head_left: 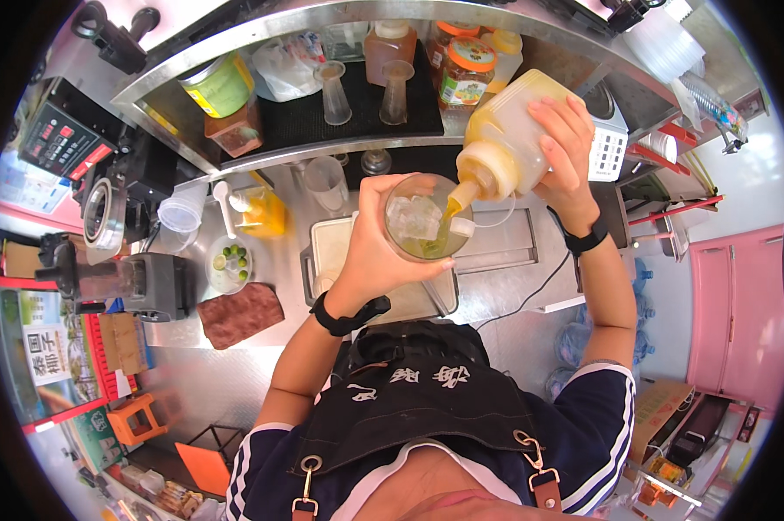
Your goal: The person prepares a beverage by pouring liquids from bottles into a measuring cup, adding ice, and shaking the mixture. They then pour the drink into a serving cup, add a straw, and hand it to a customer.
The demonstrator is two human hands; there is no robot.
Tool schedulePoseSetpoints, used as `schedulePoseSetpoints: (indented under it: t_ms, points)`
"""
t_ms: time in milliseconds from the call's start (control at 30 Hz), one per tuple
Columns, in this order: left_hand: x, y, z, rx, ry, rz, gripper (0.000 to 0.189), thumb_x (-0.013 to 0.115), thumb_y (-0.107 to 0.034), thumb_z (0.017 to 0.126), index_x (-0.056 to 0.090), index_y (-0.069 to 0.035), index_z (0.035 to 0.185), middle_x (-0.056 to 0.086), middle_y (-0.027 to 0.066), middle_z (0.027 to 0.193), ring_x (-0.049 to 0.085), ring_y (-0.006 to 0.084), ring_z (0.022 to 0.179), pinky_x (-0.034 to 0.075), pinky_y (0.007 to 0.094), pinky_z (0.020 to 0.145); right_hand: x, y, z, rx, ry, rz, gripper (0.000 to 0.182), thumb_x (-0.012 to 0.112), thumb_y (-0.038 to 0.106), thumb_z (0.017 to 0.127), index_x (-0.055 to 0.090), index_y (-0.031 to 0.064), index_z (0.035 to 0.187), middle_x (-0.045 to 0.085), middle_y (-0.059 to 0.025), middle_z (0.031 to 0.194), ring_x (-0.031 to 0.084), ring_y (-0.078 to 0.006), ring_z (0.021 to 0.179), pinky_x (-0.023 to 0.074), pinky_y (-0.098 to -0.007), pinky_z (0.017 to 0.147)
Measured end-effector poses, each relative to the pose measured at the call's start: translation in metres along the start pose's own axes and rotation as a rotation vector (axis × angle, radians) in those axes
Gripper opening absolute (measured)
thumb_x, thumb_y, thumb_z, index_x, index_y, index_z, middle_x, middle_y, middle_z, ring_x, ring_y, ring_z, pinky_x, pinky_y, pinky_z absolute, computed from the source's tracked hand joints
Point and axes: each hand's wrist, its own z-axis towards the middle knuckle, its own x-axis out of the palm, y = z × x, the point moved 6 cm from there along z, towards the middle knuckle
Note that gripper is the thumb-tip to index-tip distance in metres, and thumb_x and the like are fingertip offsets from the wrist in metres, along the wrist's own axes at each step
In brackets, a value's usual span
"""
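My left hand is wrapped around a clear cup that holds ice cubes and a green layer low down. Tilted over its rim is a translucent squeeze bottle of yellow liquid, gripped from the side by my right hand. Yellow liquid shows at the nozzle, inside the cup's mouth. The bottle's small white cap dangles on its strap beside the cup. Beneath my left hand lies a cutting board with a knife on it, partly hidden by my hand and arm.
Left on the steel counter are a plate of small limes, a brown cloth, a yellow-filled container and a blender. A shelf above bears two clear hourglass-shaped measures, jars and a green-filled tub.
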Motion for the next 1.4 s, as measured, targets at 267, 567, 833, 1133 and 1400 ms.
schedulePoseSetpoints:
  t_ms: [267,567,833,1133,1400]
  points:
    - [-0.001,-0.017,-0.008,0.034,0.015,-0.058,0.096,0.095,-0.016,0.056,0.036,-0.004,0.131,0.054,0.0161,0.129,0.055,0.0245,0.118,0.043,0.0395,0.105,-0.015,0.008,0.016,-0.024,0.079,0.006,0.077,0.084,0.004,0.064,0.040,0.0120,0.127,0.058,-0.0177,0.134,0.058,-0.0378,0.117,0.0415,-0.0594,0.103]
    - [-0.002,-0.013,-0.012,0.021,0.014,-0.094,0.096,0.095,-0.016,0.057,0.035,-0.004,0.132,0.054,0.0159,0.130,0.055,0.0238,0.120,0.044,0.0390,0.105,-0.013,0.011,0.010,0.159,0.177,0.153,0.093,0.087,0.001,0.057,0.039,0.0099,0.136,0.058,-0.0176,0.132,0.057,-0.0389,0.116,0.0423,-0.0546,0.102]
    - [0.001,-0.007,-0.009,-0.022,-0.069,-0.148,0.096,0.095,-0.012,0.057,0.033,-0.004,0.130,0.052,0.0154,0.131,0.053,0.0235,0.123,0.044,0.0387,0.106,0.011,0.023,-0.027,0.663,0.275,0.439,0.103,0.096,0.014,0.056,0.037,0.0056,0.141,0.056,-0.0167,0.132,0.057,-0.0343,0.119,0.0450,-0.0408,0.102]
    - [-0.011,-0.006,-0.015,-0.041,-0.212,-0.111,0.097,0.096,-0.015,0.058,0.032,-0.004,0.130,0.052,0.0162,0.132,0.053,0.0241,0.124,0.044,0.0394,0.107,0.071,-0.044,-0.093,1.263,-0.242,0.331,0.108,0.095,0.013,0.061,0.025,-0.0048,0.142,0.046,-0.0240,0.135,0.051,-0.0328,0.123,0.0420,-0.0429,0.105]
    - [-0.048,-0.025,-0.045,-0.065,-0.421,0.080,0.096,0.095,-0.021,0.059,0.034,-0.010,0.132,0.053,0.0158,0.133,0.054,0.0269,0.123,0.043,0.0422,0.106,0.142,-0.104,-0.153,1.149,-0.358,-0.146,0.115,0.090,0.019,0.071,0.012,-0.0128,0.149,0.026,-0.0361,0.147,0.026,-0.0492,0.136,0.0211,-0.0535,0.115]
